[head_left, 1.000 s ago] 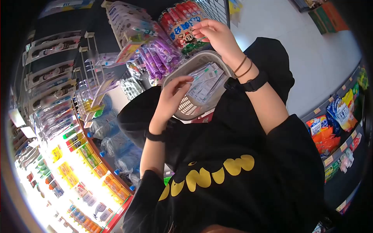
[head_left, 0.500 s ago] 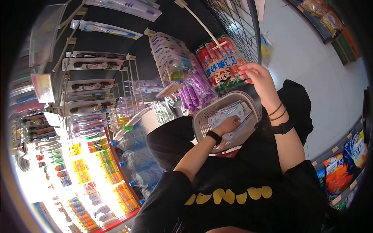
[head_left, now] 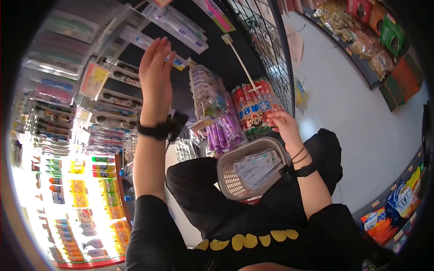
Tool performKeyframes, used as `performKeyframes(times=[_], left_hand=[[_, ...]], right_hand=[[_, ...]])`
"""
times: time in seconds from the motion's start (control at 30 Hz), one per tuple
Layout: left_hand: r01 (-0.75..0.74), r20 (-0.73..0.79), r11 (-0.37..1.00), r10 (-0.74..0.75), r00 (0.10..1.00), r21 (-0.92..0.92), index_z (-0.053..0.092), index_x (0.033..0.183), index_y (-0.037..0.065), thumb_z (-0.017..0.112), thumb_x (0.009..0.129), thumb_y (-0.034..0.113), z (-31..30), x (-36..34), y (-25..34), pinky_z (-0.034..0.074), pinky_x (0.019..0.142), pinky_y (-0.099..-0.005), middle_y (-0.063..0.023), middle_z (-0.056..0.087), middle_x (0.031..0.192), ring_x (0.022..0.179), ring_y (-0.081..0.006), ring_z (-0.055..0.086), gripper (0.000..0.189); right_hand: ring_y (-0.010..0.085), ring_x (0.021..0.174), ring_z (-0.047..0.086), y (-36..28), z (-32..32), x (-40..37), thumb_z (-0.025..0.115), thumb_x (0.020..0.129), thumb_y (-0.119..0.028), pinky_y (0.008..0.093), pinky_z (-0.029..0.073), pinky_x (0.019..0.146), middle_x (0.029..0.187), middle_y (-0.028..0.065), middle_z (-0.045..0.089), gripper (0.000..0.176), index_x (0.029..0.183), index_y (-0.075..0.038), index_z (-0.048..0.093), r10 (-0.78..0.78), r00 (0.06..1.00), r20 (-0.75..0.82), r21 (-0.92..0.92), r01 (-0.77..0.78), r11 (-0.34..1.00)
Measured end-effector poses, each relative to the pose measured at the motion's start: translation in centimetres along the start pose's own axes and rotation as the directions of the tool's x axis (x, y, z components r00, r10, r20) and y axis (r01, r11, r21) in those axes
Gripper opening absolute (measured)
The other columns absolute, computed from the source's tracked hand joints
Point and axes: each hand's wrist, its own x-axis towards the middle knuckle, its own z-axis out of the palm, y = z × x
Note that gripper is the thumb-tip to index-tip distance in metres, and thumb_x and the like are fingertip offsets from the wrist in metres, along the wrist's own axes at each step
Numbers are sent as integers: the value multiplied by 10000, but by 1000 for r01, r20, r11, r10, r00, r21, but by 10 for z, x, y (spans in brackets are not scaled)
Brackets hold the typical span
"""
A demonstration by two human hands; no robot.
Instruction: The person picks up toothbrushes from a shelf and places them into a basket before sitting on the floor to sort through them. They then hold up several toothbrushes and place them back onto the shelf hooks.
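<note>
1. Grey perforated plastic basket [head_left: 230, 180] is sitting against the right forearm, carrying flat white packets [head_left: 255, 165].
2. Right hand [head_left: 282, 126] is touching the red bundled sausage pack [head_left: 251, 106] hanging on a white peg hook [head_left: 239, 61]; fingers curled, can't tell if gripping.
3. Left hand [head_left: 156, 67] is reaching up, fingers straight, empty, beside white-blue toothbrush blister packs [head_left: 181, 20].

Red sausage pack [head_left: 251, 106], hanging from peg [head_left: 239, 63]
</note>
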Motion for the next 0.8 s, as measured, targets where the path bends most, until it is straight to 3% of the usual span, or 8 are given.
performKeyframes(times=[0.1,0.17,0.2,0.27,0.3,0.47,0.7,0.8], left_hand=[[55,-79,995,-61,995,-87,456,1194,-50,543,870,106,-15,58,-29,335,1019,-420,-156,510,1196,1160,-223,467,370],[-39,-173,980,74,982,197,493,1129,-38,602,833,136,-11,84,-45,264,1033,-398,-116,519,1076,1095,-183,455,360],[-43,-164,979,76,984,200,493,1129,-38,602,833,136,-9,91,-47,264,1033,-398,-116,519,1076,1095,-183,455,360],[92,-188,986,-64,980,142,518,1070,-15,689,761,187,-2,100,-47,219,1034,-391,-85,491,1006,1043,-162,432,407],[105,-238,987,-74,968,120,425,1135,-69,776,664,144,-4,111,-52,364,868,-306,-102,517,1041,964,-179,476,625],[102,-220,991,-81,972,84,419,1158,-54,794,637,114,1,126,-64,360,896,-308,-109,526,1062,997,-200,490,664],[45,-65,996,-40,997,81,432,1173,-7,796,640,81,2,138,-67,380,899,-347,-95,539,1094,1018,-221,508,651],[53,-141,993,-37,989,109,462,1144,-3,778,666,74,8,131,-71,405,871,-354,-92,548,1079,1000,-220,520,578]], right_hand=[[112,768,598,2,5,-2,465,863,-48,235,447,672,888,45,641,160,946,-26,600,28,1000,11,-22,-27,999],[124,780,599,5,6,-3,456,842,-33,247,457,681,878,60,636,174,946,-4,592,61,998,30,-49,-60,997],[124,780,599,7,5,-3,456,842,-33,247,457,681,878,60,636,174,946,-4,592,57,998,27,-39,-56,998],[140,799,599,11,5,-4,454,842,-29,265,467,697,884,77,629,164,937,19,579,-3,999,51,-66,6,998],[140,799,599,13,5,-4,454,842,-29,265,467,697,884,77,629,164,937,19,579,-2,999,50,-54,4,999],[122,803,589,17,5,0,459,881,-63,244,448,705,904,55,631,170,981,-13,587,-120,991,52,-38,122,992],[109,794,593,16,10,2,467,875,-63,237,447,677,890,53,636,168,978,-11,590,-64,995,74,-117,72,991],[160,792,605,13,11,2,449,852,-22,281,486,738,874,103,632,170,951,42,572,-47,997,53,-123,54,991]])
